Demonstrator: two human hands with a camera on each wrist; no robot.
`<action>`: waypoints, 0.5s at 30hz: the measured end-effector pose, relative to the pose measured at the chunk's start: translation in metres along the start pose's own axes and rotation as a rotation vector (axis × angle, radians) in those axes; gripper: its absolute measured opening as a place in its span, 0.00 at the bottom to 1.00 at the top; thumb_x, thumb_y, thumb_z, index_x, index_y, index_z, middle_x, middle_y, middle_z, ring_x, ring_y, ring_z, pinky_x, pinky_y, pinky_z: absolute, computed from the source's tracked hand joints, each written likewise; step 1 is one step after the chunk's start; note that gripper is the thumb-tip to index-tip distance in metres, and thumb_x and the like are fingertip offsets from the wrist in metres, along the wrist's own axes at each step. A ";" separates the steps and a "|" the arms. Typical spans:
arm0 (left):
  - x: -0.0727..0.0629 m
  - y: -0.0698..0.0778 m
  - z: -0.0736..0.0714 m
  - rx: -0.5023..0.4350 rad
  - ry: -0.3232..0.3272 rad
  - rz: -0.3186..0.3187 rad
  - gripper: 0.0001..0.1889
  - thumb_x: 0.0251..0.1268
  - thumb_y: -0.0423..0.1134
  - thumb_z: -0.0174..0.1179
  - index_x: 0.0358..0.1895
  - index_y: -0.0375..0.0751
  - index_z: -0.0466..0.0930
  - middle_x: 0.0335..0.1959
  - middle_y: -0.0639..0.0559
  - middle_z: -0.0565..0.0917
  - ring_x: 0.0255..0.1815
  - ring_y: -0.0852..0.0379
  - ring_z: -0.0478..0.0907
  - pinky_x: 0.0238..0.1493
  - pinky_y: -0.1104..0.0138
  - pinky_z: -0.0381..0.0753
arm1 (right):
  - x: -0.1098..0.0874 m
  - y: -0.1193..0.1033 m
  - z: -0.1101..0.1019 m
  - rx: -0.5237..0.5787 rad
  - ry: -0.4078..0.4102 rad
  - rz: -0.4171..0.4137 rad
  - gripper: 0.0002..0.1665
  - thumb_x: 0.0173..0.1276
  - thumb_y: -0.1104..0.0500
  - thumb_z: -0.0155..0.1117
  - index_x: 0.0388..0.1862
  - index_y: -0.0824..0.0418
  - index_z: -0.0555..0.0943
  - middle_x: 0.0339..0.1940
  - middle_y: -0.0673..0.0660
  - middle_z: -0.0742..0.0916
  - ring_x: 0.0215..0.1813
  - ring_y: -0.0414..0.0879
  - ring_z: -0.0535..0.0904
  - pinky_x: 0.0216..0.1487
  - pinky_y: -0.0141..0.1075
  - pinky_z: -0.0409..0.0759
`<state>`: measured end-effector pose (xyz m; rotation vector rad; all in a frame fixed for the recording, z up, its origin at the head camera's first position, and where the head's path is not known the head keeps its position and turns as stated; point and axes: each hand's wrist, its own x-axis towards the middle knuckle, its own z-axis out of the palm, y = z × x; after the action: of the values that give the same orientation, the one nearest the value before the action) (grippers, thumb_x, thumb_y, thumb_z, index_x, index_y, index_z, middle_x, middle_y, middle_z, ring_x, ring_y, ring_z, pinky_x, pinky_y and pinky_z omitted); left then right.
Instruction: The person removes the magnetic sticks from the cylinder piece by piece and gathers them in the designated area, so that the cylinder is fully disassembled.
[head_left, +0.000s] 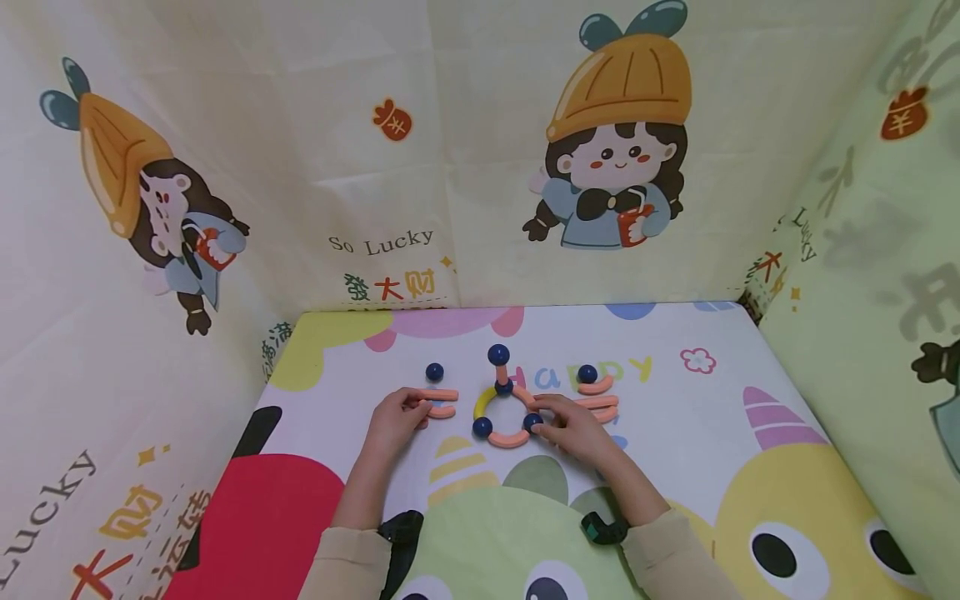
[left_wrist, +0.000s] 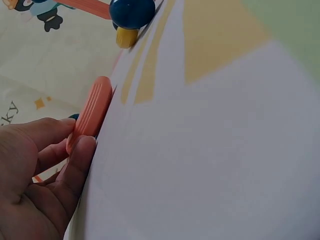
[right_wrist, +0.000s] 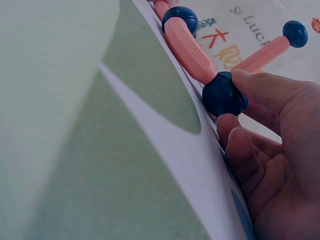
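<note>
A ring of curved sticks and navy balls lies on the table, with a yellow curved stick (head_left: pixel 481 404) on its left side and a pink curved stick (head_left: pixel 508 440) along the bottom. From its top ball (head_left: pixel 504 387) a straight pink stick (head_left: pixel 502 374) leads to another navy ball (head_left: pixel 498 355). My right hand (head_left: pixel 573 429) pinches the ring's lower right navy ball (right_wrist: pixel 224 95) between thumb and fingers. To the left of the ring, my left hand (head_left: pixel 397 421) pinches a short pink curved stick (left_wrist: pixel 92 110) by one end. Beside that lies a straight pink stick (head_left: pixel 441 394).
A loose navy ball (head_left: pixel 434 372) sits behind my left hand. Right of the ring are another navy ball (head_left: pixel 587 374), a curved pink stick (head_left: pixel 596 387) and several more pink sticks (head_left: pixel 600 402). Printed cloth walls (head_left: pixel 480 167) enclose the patterned table (head_left: pixel 660 417).
</note>
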<state>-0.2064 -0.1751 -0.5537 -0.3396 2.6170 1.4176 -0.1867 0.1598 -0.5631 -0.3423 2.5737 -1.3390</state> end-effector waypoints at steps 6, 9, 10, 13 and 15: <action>0.001 0.000 0.000 0.008 0.002 0.010 0.13 0.68 0.44 0.63 0.51 0.44 0.79 0.36 0.48 0.82 0.29 0.57 0.82 0.36 0.66 0.81 | 0.000 0.001 0.000 0.002 0.005 -0.003 0.24 0.66 0.48 0.69 0.61 0.40 0.79 0.68 0.50 0.77 0.27 0.44 0.77 0.28 0.34 0.79; 0.002 0.001 0.000 0.012 -0.007 0.015 0.12 0.68 0.43 0.63 0.49 0.44 0.79 0.35 0.47 0.81 0.28 0.57 0.82 0.34 0.66 0.81 | 0.001 0.003 0.001 -0.002 0.005 -0.008 0.24 0.66 0.48 0.69 0.61 0.40 0.79 0.68 0.50 0.77 0.27 0.43 0.77 0.28 0.34 0.79; 0.002 0.002 0.000 0.017 -0.009 0.020 0.11 0.68 0.43 0.63 0.49 0.44 0.79 0.35 0.47 0.81 0.28 0.57 0.82 0.34 0.66 0.81 | 0.001 0.003 0.001 -0.002 0.004 -0.010 0.24 0.66 0.48 0.69 0.61 0.41 0.79 0.68 0.50 0.77 0.27 0.43 0.77 0.28 0.34 0.79; 0.003 0.006 -0.002 0.083 0.003 0.056 0.11 0.68 0.43 0.62 0.47 0.43 0.78 0.35 0.47 0.81 0.29 0.55 0.80 0.34 0.66 0.80 | 0.002 0.004 0.001 -0.004 0.001 -0.007 0.24 0.66 0.47 0.69 0.61 0.41 0.79 0.68 0.50 0.77 0.28 0.43 0.77 0.29 0.34 0.79; 0.003 0.011 -0.003 0.152 0.021 0.089 0.12 0.68 0.44 0.61 0.48 0.43 0.79 0.38 0.47 0.80 0.34 0.54 0.78 0.37 0.65 0.79 | 0.002 0.004 0.000 0.000 -0.002 -0.001 0.24 0.66 0.47 0.69 0.62 0.40 0.79 0.68 0.50 0.77 0.28 0.43 0.77 0.29 0.34 0.79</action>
<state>-0.2124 -0.1723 -0.5437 -0.2226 2.7674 1.2363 -0.1886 0.1613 -0.5666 -0.3451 2.5728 -1.3382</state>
